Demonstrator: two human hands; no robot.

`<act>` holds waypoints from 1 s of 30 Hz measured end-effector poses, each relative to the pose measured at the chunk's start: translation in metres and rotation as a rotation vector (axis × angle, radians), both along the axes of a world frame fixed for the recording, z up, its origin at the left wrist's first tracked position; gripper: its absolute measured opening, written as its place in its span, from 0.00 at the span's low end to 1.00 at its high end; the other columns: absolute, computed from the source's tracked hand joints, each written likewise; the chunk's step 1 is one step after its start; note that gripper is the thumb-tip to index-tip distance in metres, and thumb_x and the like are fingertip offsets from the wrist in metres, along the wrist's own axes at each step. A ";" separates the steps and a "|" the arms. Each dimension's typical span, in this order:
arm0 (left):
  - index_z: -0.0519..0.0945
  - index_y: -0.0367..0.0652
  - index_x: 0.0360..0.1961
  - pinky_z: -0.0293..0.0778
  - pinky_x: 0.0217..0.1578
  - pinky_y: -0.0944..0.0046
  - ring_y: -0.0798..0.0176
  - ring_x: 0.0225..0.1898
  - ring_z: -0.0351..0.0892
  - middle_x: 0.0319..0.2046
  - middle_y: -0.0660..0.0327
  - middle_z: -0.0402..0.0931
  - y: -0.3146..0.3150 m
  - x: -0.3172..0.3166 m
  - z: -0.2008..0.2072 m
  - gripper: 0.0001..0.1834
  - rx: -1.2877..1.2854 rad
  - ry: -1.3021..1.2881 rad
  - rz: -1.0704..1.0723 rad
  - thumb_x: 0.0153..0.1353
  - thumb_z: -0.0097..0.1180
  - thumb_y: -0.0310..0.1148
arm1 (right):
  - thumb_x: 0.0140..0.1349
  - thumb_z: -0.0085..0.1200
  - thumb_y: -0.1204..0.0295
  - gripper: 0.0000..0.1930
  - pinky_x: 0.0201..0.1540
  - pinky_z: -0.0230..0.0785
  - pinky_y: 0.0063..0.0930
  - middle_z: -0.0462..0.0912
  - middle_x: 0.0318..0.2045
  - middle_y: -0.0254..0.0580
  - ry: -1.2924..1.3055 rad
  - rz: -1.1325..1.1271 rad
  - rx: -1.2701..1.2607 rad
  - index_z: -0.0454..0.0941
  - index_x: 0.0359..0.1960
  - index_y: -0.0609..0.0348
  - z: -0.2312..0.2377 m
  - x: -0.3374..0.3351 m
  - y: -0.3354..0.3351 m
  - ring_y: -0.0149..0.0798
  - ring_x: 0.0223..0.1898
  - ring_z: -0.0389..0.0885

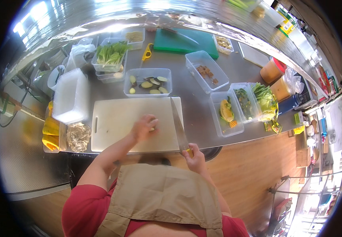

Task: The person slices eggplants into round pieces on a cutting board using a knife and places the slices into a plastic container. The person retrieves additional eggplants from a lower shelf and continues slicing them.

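**Knife (178, 125) held along the right side of the white board (113, 118)**

In the head view, the right hand (195, 158) has its fingers closed around the yellow handle, at the near right corner of the board. The blade points to the far side, over the right edge; perhaps it is held so in order to stay apart from the other hand.

The left hand (144, 128) is above the right half of the board. Its fingers are bent and close together, and they seem to pinch a small pale piece (152, 129), though they partly cover it.

Just beyond the board stands a clear container (139, 72) with dark-skinned, pale cut pieces, probably there because it is easy to reach. Farther away on the bench (178, 71), a green board (186, 41) lies, well apart from both hands.
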State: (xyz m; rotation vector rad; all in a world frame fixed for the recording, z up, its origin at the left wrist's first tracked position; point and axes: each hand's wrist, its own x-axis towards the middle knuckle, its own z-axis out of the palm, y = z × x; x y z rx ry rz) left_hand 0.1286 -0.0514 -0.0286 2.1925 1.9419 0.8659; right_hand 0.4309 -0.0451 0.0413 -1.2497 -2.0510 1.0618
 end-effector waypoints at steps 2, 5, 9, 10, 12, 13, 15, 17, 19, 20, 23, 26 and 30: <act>0.79 0.52 0.44 0.78 0.42 0.53 0.51 0.45 0.79 0.48 0.59 0.75 -0.003 -0.004 0.004 0.18 -0.040 -0.081 0.034 0.51 0.66 0.37 | 0.63 0.60 0.67 0.16 0.31 0.70 0.38 0.78 0.25 0.50 0.019 -0.016 0.069 0.70 0.47 0.58 -0.007 0.005 -0.003 0.52 0.27 0.79; 0.79 0.48 0.41 0.79 0.38 0.58 0.52 0.36 0.81 0.43 0.58 0.77 0.002 -0.017 0.001 0.15 0.096 -0.160 0.061 0.51 0.65 0.32 | 0.63 0.60 0.67 0.16 0.30 0.69 0.39 0.77 0.24 0.50 0.028 -0.044 0.074 0.70 0.47 0.57 -0.007 0.010 -0.008 0.52 0.27 0.79; 0.79 0.44 0.36 0.76 0.35 0.66 0.62 0.31 0.81 0.34 0.59 0.79 0.041 -0.033 0.019 0.11 0.238 -0.367 0.216 0.51 0.67 0.31 | 0.63 0.61 0.67 0.16 0.30 0.68 0.38 0.77 0.24 0.49 0.011 -0.098 0.088 0.70 0.47 0.57 -0.005 0.015 -0.008 0.52 0.26 0.78; 0.79 0.43 0.37 0.75 0.34 0.68 0.67 0.31 0.79 0.32 0.62 0.79 0.055 -0.039 0.024 0.11 0.155 -0.667 0.249 0.54 0.67 0.31 | 0.62 0.61 0.67 0.16 0.30 0.68 0.39 0.76 0.23 0.49 -0.005 -0.112 0.022 0.70 0.47 0.58 -0.002 0.017 -0.007 0.52 0.25 0.77; 0.80 0.42 0.38 0.73 0.34 0.70 0.72 0.32 0.76 0.30 0.66 0.78 0.088 -0.053 0.040 0.10 0.128 -1.027 0.325 0.57 0.67 0.32 | 0.62 0.61 0.67 0.17 0.30 0.69 0.39 0.76 0.23 0.49 0.009 -0.129 0.030 0.70 0.47 0.59 0.000 0.018 -0.009 0.52 0.25 0.77; 0.81 0.42 0.38 0.73 0.34 0.70 0.73 0.31 0.76 0.31 0.67 0.78 0.103 -0.059 0.056 0.10 0.190 -1.089 0.368 0.58 0.67 0.32 | 0.63 0.61 0.66 0.17 0.30 0.69 0.39 0.76 0.23 0.50 0.014 -0.138 0.037 0.70 0.47 0.59 0.000 0.019 -0.011 0.52 0.25 0.77; 0.81 0.41 0.41 0.73 0.33 0.70 0.73 0.31 0.75 0.30 0.67 0.79 0.131 -0.073 0.089 0.18 0.286 -1.148 0.316 0.56 0.69 0.41 | 0.62 0.61 0.66 0.17 0.31 0.70 0.39 0.77 0.24 0.51 0.013 -0.158 0.032 0.71 0.48 0.59 -0.001 0.021 -0.016 0.53 0.27 0.78; 0.80 0.38 0.45 0.74 0.35 0.68 0.69 0.31 0.78 0.34 0.59 0.81 0.154 -0.094 0.119 0.24 0.043 -0.812 0.417 0.56 0.68 0.47 | 0.62 0.61 0.66 0.17 0.32 0.70 0.38 0.77 0.25 0.51 0.021 -0.166 0.023 0.71 0.48 0.59 0.001 0.022 -0.022 0.53 0.28 0.79; 0.79 0.37 0.51 0.75 0.39 0.65 0.65 0.33 0.81 0.39 0.53 0.82 0.156 -0.098 0.124 0.31 -0.170 -0.538 0.476 0.55 0.67 0.51 | 0.62 0.61 0.67 0.16 0.33 0.72 0.40 0.80 0.30 0.50 0.017 -0.168 0.067 0.72 0.49 0.54 -0.004 0.023 -0.028 0.53 0.31 0.81; 0.78 0.37 0.54 0.76 0.41 0.63 0.62 0.36 0.82 0.42 0.52 0.82 0.153 -0.097 0.125 0.34 -0.262 -0.433 0.493 0.55 0.66 0.53 | 0.62 0.61 0.68 0.16 0.33 0.72 0.41 0.80 0.30 0.49 0.021 -0.168 0.132 0.72 0.50 0.52 -0.005 0.021 -0.031 0.52 0.31 0.81; 0.73 0.38 0.62 0.67 0.60 0.58 0.54 0.61 0.72 0.60 0.49 0.73 0.150 -0.134 0.099 0.43 -0.221 -0.247 0.482 0.53 0.66 0.58 | 0.60 0.60 0.69 0.16 0.34 0.73 0.43 0.77 0.33 0.45 -0.161 -0.091 0.221 0.73 0.50 0.45 -0.002 0.020 -0.034 0.51 0.33 0.80; 0.73 0.38 0.61 0.65 0.62 0.57 0.54 0.61 0.72 0.60 0.51 0.73 0.123 -0.125 0.107 0.37 -0.005 -0.369 0.363 0.58 0.65 0.53 | 0.60 0.58 0.70 0.15 0.34 0.73 0.43 0.74 0.33 0.44 -0.319 -0.023 0.245 0.75 0.49 0.42 0.003 0.011 -0.024 0.50 0.35 0.79; 0.75 0.40 0.58 0.69 0.58 0.58 0.55 0.59 0.73 0.58 0.54 0.74 0.071 -0.103 0.148 0.27 0.173 -0.576 0.237 0.62 0.63 0.43 | 0.60 0.52 0.70 0.07 0.35 0.70 0.43 0.72 0.30 0.46 -0.226 0.028 0.560 0.76 0.40 0.46 -0.029 -0.043 0.015 0.51 0.36 0.77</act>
